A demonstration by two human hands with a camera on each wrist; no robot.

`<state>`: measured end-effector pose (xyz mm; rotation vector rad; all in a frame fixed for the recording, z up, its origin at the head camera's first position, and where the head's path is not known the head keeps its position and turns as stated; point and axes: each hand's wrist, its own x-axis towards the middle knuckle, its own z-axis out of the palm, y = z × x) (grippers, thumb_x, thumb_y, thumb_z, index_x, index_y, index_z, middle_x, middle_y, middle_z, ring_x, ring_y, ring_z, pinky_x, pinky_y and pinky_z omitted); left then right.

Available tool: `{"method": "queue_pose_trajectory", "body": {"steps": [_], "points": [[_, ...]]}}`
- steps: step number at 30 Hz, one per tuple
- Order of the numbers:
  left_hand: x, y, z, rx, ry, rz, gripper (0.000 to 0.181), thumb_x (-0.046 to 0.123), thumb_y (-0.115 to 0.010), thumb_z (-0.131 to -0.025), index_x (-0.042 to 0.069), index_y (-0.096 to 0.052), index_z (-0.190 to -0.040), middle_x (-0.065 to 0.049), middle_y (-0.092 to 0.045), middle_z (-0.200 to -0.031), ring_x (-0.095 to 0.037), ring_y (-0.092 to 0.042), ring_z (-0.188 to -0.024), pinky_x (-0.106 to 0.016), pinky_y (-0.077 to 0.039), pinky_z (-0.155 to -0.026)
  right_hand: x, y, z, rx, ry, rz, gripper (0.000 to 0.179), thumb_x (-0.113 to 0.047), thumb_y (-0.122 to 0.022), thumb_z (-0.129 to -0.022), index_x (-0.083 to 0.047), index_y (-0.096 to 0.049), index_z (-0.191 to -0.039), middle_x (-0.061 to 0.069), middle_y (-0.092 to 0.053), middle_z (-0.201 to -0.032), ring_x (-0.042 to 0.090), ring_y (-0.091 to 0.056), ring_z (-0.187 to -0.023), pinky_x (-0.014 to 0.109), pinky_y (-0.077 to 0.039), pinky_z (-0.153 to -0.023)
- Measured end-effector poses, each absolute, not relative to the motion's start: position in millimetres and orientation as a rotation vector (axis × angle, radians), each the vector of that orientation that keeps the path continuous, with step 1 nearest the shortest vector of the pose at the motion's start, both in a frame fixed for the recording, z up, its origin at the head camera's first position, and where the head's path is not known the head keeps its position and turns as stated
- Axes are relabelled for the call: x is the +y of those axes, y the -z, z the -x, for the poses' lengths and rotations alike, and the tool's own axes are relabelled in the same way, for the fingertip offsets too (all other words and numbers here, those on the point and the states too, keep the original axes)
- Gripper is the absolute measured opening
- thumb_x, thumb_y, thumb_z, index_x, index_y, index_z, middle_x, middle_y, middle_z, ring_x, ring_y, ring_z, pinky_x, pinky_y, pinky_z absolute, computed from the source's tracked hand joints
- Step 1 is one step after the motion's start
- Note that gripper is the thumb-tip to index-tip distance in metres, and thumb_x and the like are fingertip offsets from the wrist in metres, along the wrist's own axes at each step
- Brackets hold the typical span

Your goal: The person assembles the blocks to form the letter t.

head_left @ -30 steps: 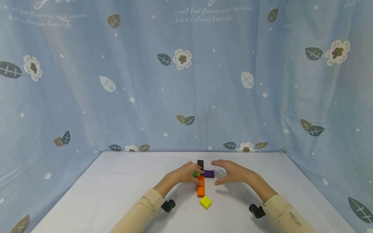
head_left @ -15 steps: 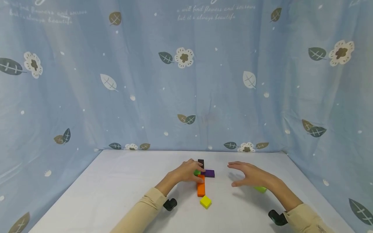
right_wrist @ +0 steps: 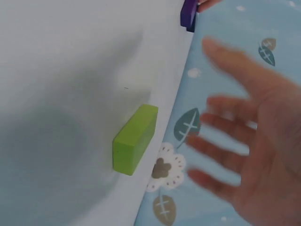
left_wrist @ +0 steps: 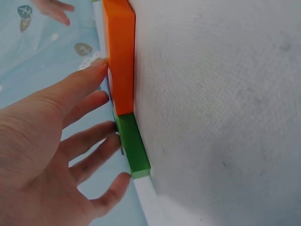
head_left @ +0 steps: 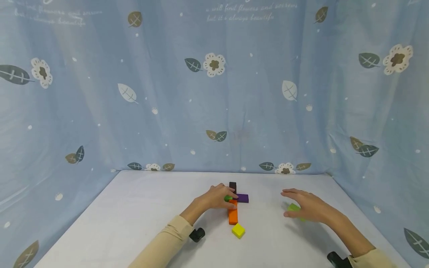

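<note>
In the head view my left hand (head_left: 216, 197) reaches over a row of wooden blocks. Its thumb touches the orange block (left_wrist: 121, 61) in the left wrist view, while relaxed fingers rest along the dark green block (left_wrist: 134, 146). A purple block (head_left: 242, 198) lies to the right of those two, and a black block (head_left: 232, 186) stretches behind them. My right hand (head_left: 310, 206) hovers with spread fingers over a lime green block (right_wrist: 135, 139), apart from it in the right wrist view; in the head view the hand partly hides this block.
A yellow block (head_left: 238, 230) lies turned at an angle in front of the orange one. The blocks are on a white table (head_left: 134, 223). Behind and at both sides hangs a blue patterned curtain (head_left: 167, 123).
My right hand has moved right, away from the block row to the lime green block, which has come into view. The left hand stays at the row.
</note>
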<state>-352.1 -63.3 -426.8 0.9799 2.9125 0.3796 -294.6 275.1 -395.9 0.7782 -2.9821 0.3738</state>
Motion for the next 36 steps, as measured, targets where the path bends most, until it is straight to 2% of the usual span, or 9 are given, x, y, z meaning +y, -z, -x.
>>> {"method": "queue_pose_trajectory", "body": {"steps": [4,8,10,15,21,24,30,36], "points": [[-62,428,352,2.914,-0.374,-0.982,0.039,0.043,-0.072,-0.087,0.026,-0.071,-0.122,0.002,-0.061,-0.138,-0.018,-0.053,-0.114,-0.051,-0.045,-0.097,282,398,290,-2.958,-0.236,-0.623,0.065,-0.044,-0.079,-0.077,-0.007,-0.064,-0.128,0.014,-0.065,-0.125,0.036,-0.064,-0.108,0.064,-0.046,-0.081],[-61,430,352,2.905,-0.373,-0.987,0.039,0.043,-0.072,-0.087,0.027,-0.07,-0.123,0.002,-0.06,-0.139,-0.017,-0.053,-0.113,-0.048,-0.046,-0.097,288,401,289,-3.01,-0.238,-0.521,0.063,-0.042,-0.081,-0.076,-0.004,-0.066,-0.123,0.007,-0.068,-0.107,0.026,-0.065,-0.088,0.046,-0.049,-0.068],[-62,431,352,2.901,-0.369,-0.99,0.039,0.043,-0.071,-0.087,0.027,-0.07,-0.123,0.002,-0.06,-0.139,-0.018,-0.053,-0.114,-0.049,-0.046,-0.097,291,403,289,-3.058,-0.276,-0.476,0.062,-0.041,-0.081,-0.076,-0.003,-0.065,-0.123,0.005,-0.068,-0.102,0.021,-0.064,-0.084,0.039,-0.048,-0.064],[-63,434,352,2.891,-0.368,-1.003,0.04,0.043,-0.071,-0.088,0.026,-0.069,-0.125,0.001,-0.059,-0.14,-0.021,-0.053,-0.116,-0.052,-0.045,-0.098,294,409,290,-3.149,-0.391,-0.377,0.058,-0.036,-0.079,-0.079,-0.001,-0.065,-0.123,0.005,-0.068,-0.101,0.018,-0.063,-0.083,0.036,-0.05,-0.063],[-65,432,356,2.889,-0.385,-0.992,0.044,0.044,-0.071,-0.087,0.026,-0.068,-0.127,0.001,-0.059,-0.14,-0.02,-0.051,-0.118,-0.049,-0.044,-0.097,297,414,292,-3.118,-0.392,-0.398,0.046,-0.027,-0.077,-0.083,-0.001,-0.067,-0.119,0.006,-0.069,-0.101,0.024,-0.065,-0.088,0.041,-0.053,-0.067],[-65,430,357,2.881,-0.391,-0.972,0.045,0.045,-0.071,-0.087,0.027,-0.067,-0.128,0.001,-0.058,-0.141,-0.02,-0.051,-0.119,-0.047,-0.043,-0.097,298,416,292,-3.088,-0.355,-0.431,0.043,-0.023,-0.078,-0.082,0.0,-0.068,-0.117,0.006,-0.069,-0.098,0.024,-0.065,-0.088,0.041,-0.053,-0.067],[-65,428,358,2.862,-0.383,-0.967,0.045,0.045,-0.071,-0.087,0.027,-0.067,-0.128,0.002,-0.057,-0.141,-0.021,-0.05,-0.122,-0.052,-0.042,-0.1,297,420,293,-3.074,-0.317,-0.453,0.033,-0.016,-0.079,-0.08,-0.001,-0.072,-0.109,0.004,-0.068,-0.093,0.02,-0.064,-0.083,0.036,-0.051,-0.064],[-65,427,361,2.859,-0.383,-0.992,0.045,0.045,-0.071,-0.087,0.025,-0.067,-0.128,0.001,-0.058,-0.14,-0.022,-0.051,-0.122,-0.052,-0.044,-0.1,295,420,293,-3.062,-0.257,-0.495,0.024,-0.011,-0.079,-0.079,-0.001,-0.073,-0.1,0.002,-0.066,-0.088,0.018,-0.062,-0.08,0.034,-0.051,-0.063]]}}
